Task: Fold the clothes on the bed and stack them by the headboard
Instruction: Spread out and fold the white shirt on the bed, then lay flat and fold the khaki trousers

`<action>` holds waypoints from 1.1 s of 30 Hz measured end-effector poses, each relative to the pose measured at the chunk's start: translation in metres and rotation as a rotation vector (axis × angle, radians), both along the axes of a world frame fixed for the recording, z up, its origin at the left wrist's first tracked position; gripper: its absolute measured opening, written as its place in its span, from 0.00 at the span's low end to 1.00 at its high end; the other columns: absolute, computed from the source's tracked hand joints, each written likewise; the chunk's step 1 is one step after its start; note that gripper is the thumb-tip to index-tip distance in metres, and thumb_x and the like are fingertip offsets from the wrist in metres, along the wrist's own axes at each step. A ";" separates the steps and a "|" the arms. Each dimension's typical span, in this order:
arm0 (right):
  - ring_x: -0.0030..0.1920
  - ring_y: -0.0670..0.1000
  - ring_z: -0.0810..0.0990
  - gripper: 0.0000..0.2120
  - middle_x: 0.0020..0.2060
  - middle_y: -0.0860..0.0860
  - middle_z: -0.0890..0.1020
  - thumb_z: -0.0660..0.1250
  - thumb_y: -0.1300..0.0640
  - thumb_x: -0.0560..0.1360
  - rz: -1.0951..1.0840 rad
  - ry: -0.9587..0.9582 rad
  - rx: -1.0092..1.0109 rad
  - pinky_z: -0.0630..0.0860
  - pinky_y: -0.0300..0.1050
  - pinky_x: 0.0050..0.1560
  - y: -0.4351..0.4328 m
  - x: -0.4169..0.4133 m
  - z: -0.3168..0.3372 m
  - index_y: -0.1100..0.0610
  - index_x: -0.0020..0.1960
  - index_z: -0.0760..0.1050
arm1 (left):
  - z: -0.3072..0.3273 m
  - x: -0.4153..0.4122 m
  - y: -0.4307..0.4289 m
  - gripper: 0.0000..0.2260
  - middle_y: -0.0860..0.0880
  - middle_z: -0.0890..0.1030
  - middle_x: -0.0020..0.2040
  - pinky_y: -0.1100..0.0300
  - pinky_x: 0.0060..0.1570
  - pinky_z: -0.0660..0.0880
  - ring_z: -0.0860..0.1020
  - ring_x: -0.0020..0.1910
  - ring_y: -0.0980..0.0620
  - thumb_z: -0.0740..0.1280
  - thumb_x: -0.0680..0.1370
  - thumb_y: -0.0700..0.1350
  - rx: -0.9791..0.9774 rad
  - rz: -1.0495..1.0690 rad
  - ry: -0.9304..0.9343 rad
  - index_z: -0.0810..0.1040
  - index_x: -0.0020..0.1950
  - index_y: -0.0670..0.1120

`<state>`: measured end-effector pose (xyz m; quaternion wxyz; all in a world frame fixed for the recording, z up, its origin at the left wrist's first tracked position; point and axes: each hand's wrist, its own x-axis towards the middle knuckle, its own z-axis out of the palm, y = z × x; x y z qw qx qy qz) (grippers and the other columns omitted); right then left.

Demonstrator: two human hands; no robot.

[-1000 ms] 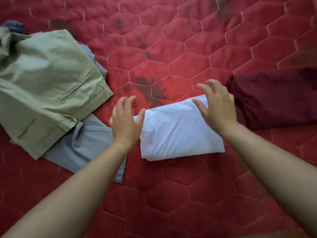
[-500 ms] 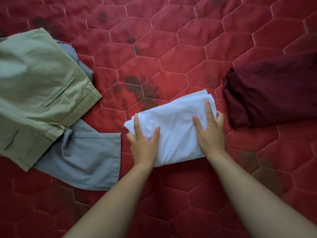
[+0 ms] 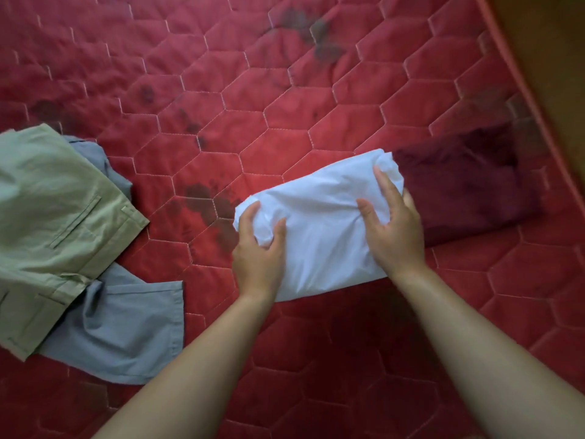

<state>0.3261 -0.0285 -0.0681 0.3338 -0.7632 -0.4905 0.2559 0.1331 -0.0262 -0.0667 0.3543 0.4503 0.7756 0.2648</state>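
A: Where's the white bundle [image 3: 316, 229]?
B: On the bed [image 3: 285, 99]; my left grip [image 3: 258, 248] pinches its 9 o'clock end, my right grip [image 3: 394, 232] wraps its 3 o'clock end.
A: Next?
B: I'd lift it level onto the maroon garment [image 3: 468, 185] at 2 o'clock, by the headboard [image 3: 544, 58].

I hold the folded white garment [image 3: 319, 229] by both ends: my left hand [image 3: 258, 251] pinches its bunched left end and my right hand [image 3: 395, 229] grips its right end. That end touches the folded maroon garment [image 3: 468, 185] near the bed [image 3: 253, 106]'s right edge. Well to the left, khaki trousers [image 3: 53, 217] lie unfolded atop a rumpled grey-blue garment [image 3: 126, 327].
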 end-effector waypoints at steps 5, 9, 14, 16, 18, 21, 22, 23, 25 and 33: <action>0.63 0.58 0.71 0.25 0.63 0.59 0.73 0.64 0.46 0.76 -0.079 -0.095 0.020 0.67 0.44 0.60 0.019 0.103 0.024 0.44 0.72 0.63 | 0.027 0.089 0.024 0.19 0.69 0.76 0.45 0.59 0.42 0.73 0.74 0.32 0.59 0.64 0.76 0.55 0.151 -0.196 -0.102 0.65 0.65 0.60; 0.60 0.61 0.72 0.26 0.62 0.59 0.71 0.59 0.42 0.76 -0.100 -0.234 -0.102 0.70 0.52 0.57 0.025 0.173 0.018 0.40 0.72 0.59 | 0.024 0.148 0.032 0.23 0.46 0.77 0.55 0.56 0.46 0.74 0.78 0.47 0.48 0.65 0.75 0.53 0.063 -0.391 -0.060 0.62 0.69 0.60; 0.69 0.63 0.61 0.31 0.71 0.61 0.57 0.61 0.43 0.76 -0.022 -0.334 -0.344 0.61 0.57 0.67 0.020 0.202 -0.008 0.51 0.75 0.56 | -0.003 0.165 0.031 0.31 0.44 0.51 0.76 0.42 0.68 0.60 0.50 0.75 0.42 0.65 0.75 0.54 -0.027 -0.515 0.491 0.56 0.75 0.55; 0.69 0.64 0.60 0.29 0.71 0.62 0.59 0.63 0.45 0.75 0.038 -0.443 -0.218 0.62 0.60 0.66 0.016 0.191 -0.010 0.56 0.72 0.62 | -0.010 0.171 0.032 0.30 0.43 0.54 0.76 0.41 0.69 0.55 0.50 0.76 0.42 0.65 0.75 0.55 0.163 -0.692 0.581 0.59 0.75 0.54; 0.70 0.62 0.61 0.28 0.71 0.60 0.62 0.65 0.46 0.75 0.167 -0.458 -0.157 0.63 0.60 0.65 0.010 0.174 -0.013 0.56 0.71 0.64 | -0.016 0.176 0.033 0.28 0.44 0.57 0.76 0.40 0.69 0.54 0.53 0.75 0.43 0.64 0.75 0.56 0.218 -0.875 0.670 0.60 0.74 0.55; 0.74 0.57 0.55 0.29 0.74 0.55 0.58 0.61 0.44 0.76 0.309 -0.454 -0.356 0.58 0.56 0.68 -0.001 0.155 -0.022 0.52 0.74 0.60 | -0.025 0.169 0.037 0.29 0.48 0.50 0.77 0.36 0.69 0.47 0.48 0.76 0.45 0.59 0.76 0.60 -0.014 -0.959 0.747 0.54 0.74 0.59; 0.74 0.56 0.53 0.29 0.75 0.54 0.56 0.60 0.43 0.76 0.316 -0.464 -0.404 0.56 0.55 0.69 -0.004 0.152 -0.023 0.51 0.74 0.59 | -0.026 0.163 0.037 0.29 0.49 0.48 0.77 0.34 0.68 0.47 0.48 0.76 0.45 0.59 0.76 0.61 -0.035 -0.953 0.743 0.54 0.74 0.59; 0.74 0.56 0.53 0.29 0.75 0.54 0.56 0.60 0.43 0.76 0.313 -0.459 -0.413 0.56 0.55 0.70 -0.007 0.149 -0.022 0.51 0.74 0.59 | -0.024 0.157 0.038 0.29 0.49 0.48 0.77 0.33 0.68 0.48 0.48 0.76 0.45 0.59 0.75 0.62 -0.021 -0.954 0.735 0.53 0.74 0.59; 0.73 0.57 0.55 0.28 0.74 0.56 0.59 0.62 0.45 0.76 0.306 -0.409 -0.366 0.58 0.57 0.70 -0.009 0.137 -0.012 0.53 0.73 0.61 | -0.014 0.142 0.036 0.30 0.49 0.50 0.77 0.33 0.67 0.51 0.49 0.76 0.45 0.59 0.75 0.63 0.034 -0.948 0.704 0.54 0.74 0.60; 0.72 0.58 0.60 0.27 0.71 0.57 0.63 0.63 0.47 0.76 0.452 -0.359 -0.234 0.62 0.56 0.68 -0.006 0.007 0.035 0.58 0.71 0.65 | 0.020 0.008 0.009 0.30 0.49 0.55 0.77 0.34 0.67 0.51 0.51 0.75 0.46 0.48 0.73 0.68 0.006 -0.777 0.729 0.53 0.74 0.62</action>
